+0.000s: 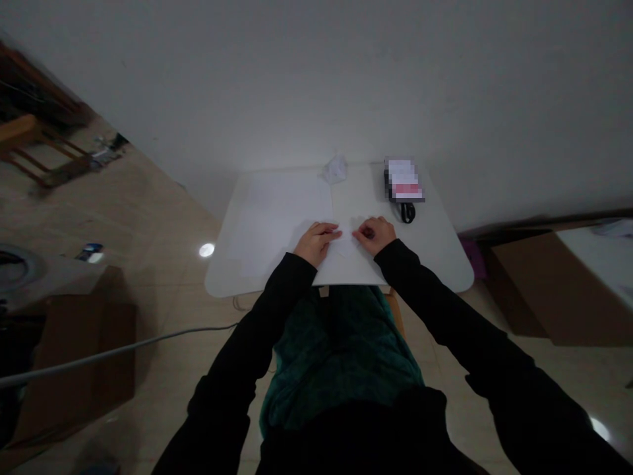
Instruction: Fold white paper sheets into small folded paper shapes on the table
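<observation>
A small piece of white paper point(346, 247) is low over the white table point(425, 264), near its front edge, and looks folded. My left hand point(312, 245) pinches its left side between thumb and fingers. On the opposite side, the closed fingertips of my right hand point(378, 234) grip the paper's right edge. Larger white sheets point(277, 211) lie flat on the table to the left, partly under my left hand. The dim light hides the paper's exact folds.
A crumpled whitish lump point(335, 169) sits at the table's back edge by the wall. At the back right are a blurred-out box-like object point(404, 178) and a small black item point(407, 212). Cardboard boxes point(558, 284) stand to the right; a grey cable point(148, 342) runs at left.
</observation>
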Demonstrator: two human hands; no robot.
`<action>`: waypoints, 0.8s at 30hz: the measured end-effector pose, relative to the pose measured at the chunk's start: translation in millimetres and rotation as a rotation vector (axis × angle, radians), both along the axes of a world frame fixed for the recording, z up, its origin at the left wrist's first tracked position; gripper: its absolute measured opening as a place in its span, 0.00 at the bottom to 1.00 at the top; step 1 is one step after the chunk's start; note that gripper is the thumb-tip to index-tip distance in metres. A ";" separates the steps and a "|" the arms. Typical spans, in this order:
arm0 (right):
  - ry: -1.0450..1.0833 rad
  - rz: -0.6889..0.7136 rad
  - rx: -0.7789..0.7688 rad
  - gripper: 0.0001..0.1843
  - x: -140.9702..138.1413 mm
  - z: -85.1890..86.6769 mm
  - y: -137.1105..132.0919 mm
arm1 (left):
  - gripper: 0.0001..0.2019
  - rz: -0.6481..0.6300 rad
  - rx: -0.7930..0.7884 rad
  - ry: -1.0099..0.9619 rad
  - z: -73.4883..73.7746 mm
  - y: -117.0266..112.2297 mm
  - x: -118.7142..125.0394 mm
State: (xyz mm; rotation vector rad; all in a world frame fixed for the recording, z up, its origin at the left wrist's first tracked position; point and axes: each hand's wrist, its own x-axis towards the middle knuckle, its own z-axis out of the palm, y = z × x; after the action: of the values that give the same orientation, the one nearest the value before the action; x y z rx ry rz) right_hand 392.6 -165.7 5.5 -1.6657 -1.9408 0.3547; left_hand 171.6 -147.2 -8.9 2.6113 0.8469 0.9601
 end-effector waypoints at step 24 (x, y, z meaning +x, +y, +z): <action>0.034 -0.020 -0.001 0.09 -0.9 -0.3 2.0 | 0.17 0.051 0.007 0.014 7.8 -1.5 1.3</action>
State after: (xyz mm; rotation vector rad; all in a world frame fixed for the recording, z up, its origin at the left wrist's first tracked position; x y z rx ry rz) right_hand 391.7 -163.7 5.2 -1.6681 -1.8987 0.3738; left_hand 172.9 -148.7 -1.2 2.6171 0.9194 0.9599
